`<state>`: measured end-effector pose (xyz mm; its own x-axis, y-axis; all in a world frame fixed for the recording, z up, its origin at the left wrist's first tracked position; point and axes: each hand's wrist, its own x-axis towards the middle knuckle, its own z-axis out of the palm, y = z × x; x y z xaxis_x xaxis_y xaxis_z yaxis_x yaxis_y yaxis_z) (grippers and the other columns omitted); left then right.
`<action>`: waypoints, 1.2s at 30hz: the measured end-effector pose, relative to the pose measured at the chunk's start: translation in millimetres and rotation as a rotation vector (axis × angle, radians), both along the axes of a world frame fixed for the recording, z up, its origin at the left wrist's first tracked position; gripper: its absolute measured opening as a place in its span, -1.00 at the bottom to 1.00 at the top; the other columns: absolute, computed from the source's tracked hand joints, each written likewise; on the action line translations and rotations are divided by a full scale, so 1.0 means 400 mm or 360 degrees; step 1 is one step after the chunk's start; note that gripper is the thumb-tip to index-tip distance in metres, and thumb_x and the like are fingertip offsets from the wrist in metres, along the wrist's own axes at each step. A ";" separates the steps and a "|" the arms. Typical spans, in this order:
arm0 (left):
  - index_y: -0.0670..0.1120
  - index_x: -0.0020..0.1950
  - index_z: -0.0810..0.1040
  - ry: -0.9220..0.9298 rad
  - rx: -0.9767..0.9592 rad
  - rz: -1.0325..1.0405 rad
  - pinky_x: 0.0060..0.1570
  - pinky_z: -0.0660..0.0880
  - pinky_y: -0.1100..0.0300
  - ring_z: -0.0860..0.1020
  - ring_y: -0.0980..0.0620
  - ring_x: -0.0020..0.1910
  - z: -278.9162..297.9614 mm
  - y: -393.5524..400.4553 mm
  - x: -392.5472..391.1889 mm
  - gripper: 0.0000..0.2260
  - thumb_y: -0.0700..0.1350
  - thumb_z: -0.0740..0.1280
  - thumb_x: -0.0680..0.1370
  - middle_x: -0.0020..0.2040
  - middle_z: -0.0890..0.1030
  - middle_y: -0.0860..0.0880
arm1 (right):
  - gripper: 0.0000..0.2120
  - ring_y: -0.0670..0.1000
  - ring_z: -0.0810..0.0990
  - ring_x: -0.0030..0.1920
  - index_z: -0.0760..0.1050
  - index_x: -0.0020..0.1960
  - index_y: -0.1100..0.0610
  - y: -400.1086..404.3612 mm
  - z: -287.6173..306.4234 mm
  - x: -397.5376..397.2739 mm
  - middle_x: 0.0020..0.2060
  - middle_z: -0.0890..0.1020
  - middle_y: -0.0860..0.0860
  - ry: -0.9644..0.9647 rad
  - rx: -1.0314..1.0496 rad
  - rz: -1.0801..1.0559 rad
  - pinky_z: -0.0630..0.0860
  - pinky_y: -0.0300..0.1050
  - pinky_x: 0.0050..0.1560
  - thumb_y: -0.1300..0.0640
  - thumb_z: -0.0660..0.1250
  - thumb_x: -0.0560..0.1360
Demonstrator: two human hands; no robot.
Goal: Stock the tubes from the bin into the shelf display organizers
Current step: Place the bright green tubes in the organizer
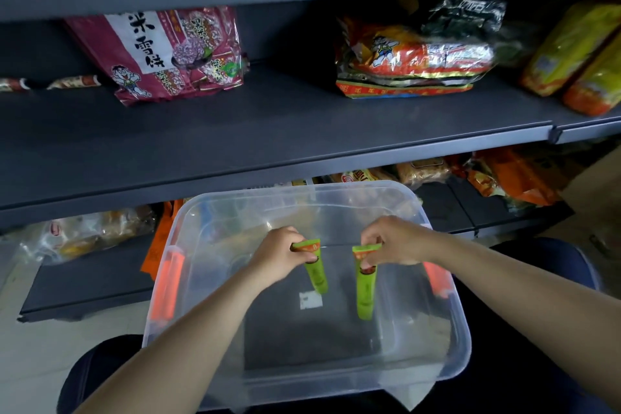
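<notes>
A clear plastic bin with orange side latches rests on my lap below the shelves. Inside it, my left hand pinches the crimped top of a green tube that hangs cap down. My right hand holds a second green tube the same way, a little to the right and lower. Both tubes hang above the bin's floor, where only a white label shows. No display organizers are visible on the shelves.
The dark grey middle shelf holds a pink rice-cracker bag, an orange snack pack and yellow packs at the right. The lower shelf behind the bin carries more snack bags. My knees flank the bin.
</notes>
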<state>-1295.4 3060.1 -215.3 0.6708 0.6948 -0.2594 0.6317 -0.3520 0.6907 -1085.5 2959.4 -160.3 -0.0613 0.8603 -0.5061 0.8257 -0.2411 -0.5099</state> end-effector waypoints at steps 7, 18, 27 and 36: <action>-0.12 -0.31 0.60 -0.0035 0.0206 -0.0177 -0.42 0.16 0.23 0.28 0.17 -0.46 0.353 0.050 0.109 -0.82 -0.05 0.51 0.36 -0.46 0.38 0.03 | -0.81 -0.22 0.40 -0.41 0.59 -0.24 0.15 0.005 0.306 0.102 -0.44 0.53 0.01 0.0163 0.0598 -0.0318 0.30 -0.28 -0.33 0.04 0.51 0.35; -0.10 -0.16 0.66 -0.0125 0.0784 -0.0319 -0.30 0.32 0.27 0.47 0.14 -0.34 1.003 0.046 0.213 -0.78 0.02 0.52 0.34 -0.22 0.67 -0.10 | -0.83 -0.03 0.57 -0.24 0.61 -0.14 0.26 -0.027 0.902 0.292 -0.23 0.66 0.19 0.0179 0.1500 -0.0554 0.51 -0.13 -0.10 0.15 0.46 0.39; 0.00 -0.20 0.66 -0.0287 0.0979 -0.0312 -0.29 0.42 0.46 0.60 0.27 -0.37 1.277 0.030 0.351 -0.89 0.00 0.50 0.36 -0.36 0.66 0.12 | -0.89 -0.01 0.65 -0.17 0.60 -0.05 0.21 0.036 1.101 0.464 -0.22 0.66 0.12 -0.0057 0.1778 -0.0713 0.58 -0.16 0.01 0.19 0.42 0.45; -0.02 -0.08 0.66 -0.0530 0.1021 -0.0203 -0.02 0.45 0.24 0.63 0.15 -0.25 1.357 0.055 0.473 -0.92 -0.06 0.42 0.47 -0.18 0.68 0.00 | -0.89 -0.02 0.58 -0.21 0.58 -0.03 0.27 0.158 1.070 0.513 -0.14 0.65 0.18 0.0140 0.1780 -0.0771 0.55 -0.26 -0.08 0.25 0.39 0.47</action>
